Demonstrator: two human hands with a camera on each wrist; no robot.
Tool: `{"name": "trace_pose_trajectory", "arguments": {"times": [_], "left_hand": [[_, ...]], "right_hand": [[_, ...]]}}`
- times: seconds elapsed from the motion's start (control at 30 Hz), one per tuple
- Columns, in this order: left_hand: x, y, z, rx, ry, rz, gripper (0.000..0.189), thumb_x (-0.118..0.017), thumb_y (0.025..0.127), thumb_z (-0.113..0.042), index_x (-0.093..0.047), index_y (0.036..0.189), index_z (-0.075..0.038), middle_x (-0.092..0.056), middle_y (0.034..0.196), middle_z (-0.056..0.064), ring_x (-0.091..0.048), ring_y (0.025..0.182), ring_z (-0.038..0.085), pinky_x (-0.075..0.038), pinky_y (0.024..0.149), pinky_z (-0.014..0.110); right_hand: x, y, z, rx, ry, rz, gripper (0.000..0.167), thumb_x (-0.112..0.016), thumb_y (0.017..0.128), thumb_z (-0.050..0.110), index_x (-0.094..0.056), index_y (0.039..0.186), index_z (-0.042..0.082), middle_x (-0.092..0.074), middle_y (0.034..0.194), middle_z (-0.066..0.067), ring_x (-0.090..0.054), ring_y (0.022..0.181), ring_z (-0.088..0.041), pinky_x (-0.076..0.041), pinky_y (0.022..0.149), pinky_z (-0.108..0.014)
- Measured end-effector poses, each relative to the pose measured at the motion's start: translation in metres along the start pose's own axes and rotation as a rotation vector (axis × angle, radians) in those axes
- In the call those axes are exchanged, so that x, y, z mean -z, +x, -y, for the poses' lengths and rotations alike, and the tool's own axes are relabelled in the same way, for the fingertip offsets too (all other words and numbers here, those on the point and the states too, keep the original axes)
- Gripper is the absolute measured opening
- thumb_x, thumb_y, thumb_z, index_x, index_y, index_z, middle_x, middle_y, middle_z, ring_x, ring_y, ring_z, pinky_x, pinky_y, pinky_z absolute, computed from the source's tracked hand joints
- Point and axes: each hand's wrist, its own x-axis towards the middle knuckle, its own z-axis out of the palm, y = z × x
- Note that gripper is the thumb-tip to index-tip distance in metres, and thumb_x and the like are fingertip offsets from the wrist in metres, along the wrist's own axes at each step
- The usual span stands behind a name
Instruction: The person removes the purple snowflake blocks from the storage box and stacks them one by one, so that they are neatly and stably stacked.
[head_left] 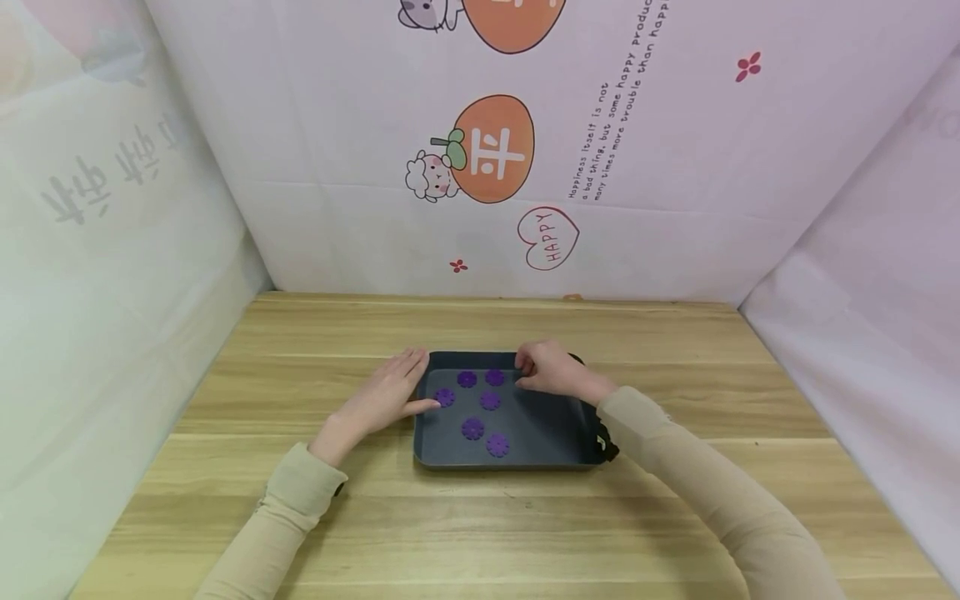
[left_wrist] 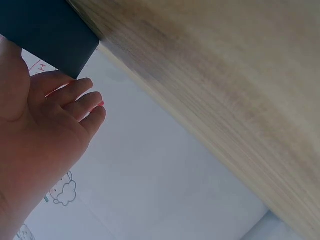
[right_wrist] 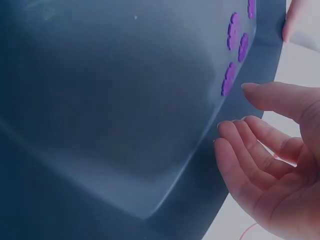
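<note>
A dark grey rectangular tray [head_left: 551, 425] rests on the wooden table, with several purple flower-shaped pieces [head_left: 490, 401] lying mostly in its left half. My left hand [head_left: 382, 392] rests at the tray's left edge, fingers extended toward the far left corner. Its thumb crosses the rim, tip close to one purple piece [head_left: 445, 397]. In the left wrist view the fingers [left_wrist: 85, 107] lie beside the tray's corner. Over the tray's far right part hovers my right hand [head_left: 553, 369]. Its fingers [right_wrist: 230, 160] are loosely bent, thumb apart, with nothing between them.
A small black object with a green patch [head_left: 606, 442] shows at the tray's right edge, beside the right sleeve. Wooden tabletop [head_left: 420, 542] surrounds the tray. White printed cloth [head_left: 360, 242] hangs behind the table and along both sides.
</note>
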Motion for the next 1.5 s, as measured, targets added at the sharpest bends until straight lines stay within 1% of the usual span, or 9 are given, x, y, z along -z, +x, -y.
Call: {"name": "trace_pose_trajectory", "arguments": {"times": [0.1,0.37,0.6,0.83,1.07,1.17,1.33,1.43,1.5], "left_hand": [[0.000,0.000,0.000,0.002,-0.002,0.002,0.083,-0.063,0.093,-0.048,-0.038,0.147,0.009,-0.041,0.153,0.028,-0.038,0.144,0.043,-0.033,0.120,0.054],[-0.001,0.000,0.002,-0.001,-0.001,-0.002,0.083,-0.063,0.094,-0.049,-0.039,0.147,0.009,-0.041,0.152,0.028,-0.038,0.144,0.043,-0.034,0.120,0.054],[-0.002,0.001,0.003,-0.014,0.020,-0.021,0.080,-0.064,0.093,-0.046,-0.042,0.145,0.011,-0.044,0.150,0.029,-0.041,0.142,0.044,-0.036,0.118,0.055],[-0.001,0.002,0.004,-0.002,0.007,0.003,0.082,-0.062,0.094,-0.049,-0.039,0.148,0.009,-0.040,0.153,0.027,-0.038,0.144,0.043,-0.034,0.120,0.054],[-0.003,0.003,0.006,-0.003,0.013,0.003,0.080,-0.062,0.094,-0.048,-0.040,0.147,0.009,-0.041,0.153,0.028,-0.039,0.144,0.043,-0.035,0.119,0.055],[-0.002,0.003,0.005,0.000,0.015,0.017,0.082,-0.061,0.094,-0.050,-0.039,0.148,0.008,-0.040,0.154,0.027,-0.037,0.145,0.042,-0.034,0.120,0.054],[-0.001,0.003,0.004,0.005,0.011,0.025,0.083,-0.061,0.094,-0.051,-0.038,0.148,0.008,-0.039,0.155,0.026,-0.036,0.146,0.041,-0.033,0.121,0.053],[-0.001,0.003,0.004,0.004,0.011,0.019,0.083,-0.062,0.094,-0.050,-0.039,0.148,0.008,-0.039,0.154,0.027,-0.036,0.145,0.042,-0.034,0.120,0.053],[-0.001,0.003,0.004,0.004,0.012,0.019,0.083,-0.062,0.094,-0.051,-0.038,0.148,0.008,-0.039,0.154,0.027,-0.036,0.145,0.042,-0.034,0.120,0.053]], "right_hand": [[-0.004,0.003,0.002,0.009,0.008,0.002,0.025,-0.076,0.085,0.009,-0.066,0.104,-0.003,-0.071,0.095,-0.015,-0.067,0.085,-0.022,-0.060,0.077,-0.035],[-0.013,0.010,0.005,0.017,-0.015,-0.006,0.024,-0.077,0.085,0.010,-0.066,0.103,-0.002,-0.072,0.094,-0.014,-0.068,0.084,-0.021,-0.060,0.074,-0.034],[-0.021,0.014,0.007,-0.030,-0.028,-0.014,0.024,-0.078,0.085,0.012,-0.067,0.102,-0.001,-0.072,0.095,-0.014,-0.068,0.085,-0.021,-0.060,0.074,-0.032],[-0.025,0.016,0.016,-0.110,-0.041,-0.014,0.024,-0.076,0.087,0.014,-0.067,0.103,-0.001,-0.071,0.094,-0.013,-0.066,0.082,-0.019,-0.059,0.074,-0.033],[-0.028,0.020,0.018,-0.146,-0.047,-0.012,0.023,-0.075,0.088,0.015,-0.068,0.102,-0.001,-0.072,0.096,-0.015,-0.067,0.080,-0.019,-0.060,0.072,-0.033],[-0.029,0.021,0.019,-0.150,-0.056,-0.015,0.023,-0.075,0.088,0.015,-0.069,0.103,-0.002,-0.072,0.095,-0.015,-0.067,0.075,-0.017,-0.060,0.071,-0.032],[-0.032,0.023,0.019,-0.127,-0.103,-0.024,0.022,-0.074,0.089,0.014,-0.070,0.101,-0.004,-0.073,0.085,-0.014,-0.064,0.063,-0.013,-0.059,0.066,-0.030],[-0.035,0.025,0.019,-0.110,-0.130,-0.039,0.020,-0.075,0.088,0.014,-0.071,0.097,-0.003,-0.072,0.080,-0.012,-0.061,0.059,-0.011,-0.057,0.062,-0.028],[-0.036,0.025,0.019,-0.098,-0.132,-0.045,0.017,-0.075,0.088,0.014,-0.071,0.092,-0.002,-0.070,0.075,-0.011,-0.057,0.056,-0.010,-0.053,0.057,-0.025]]}}
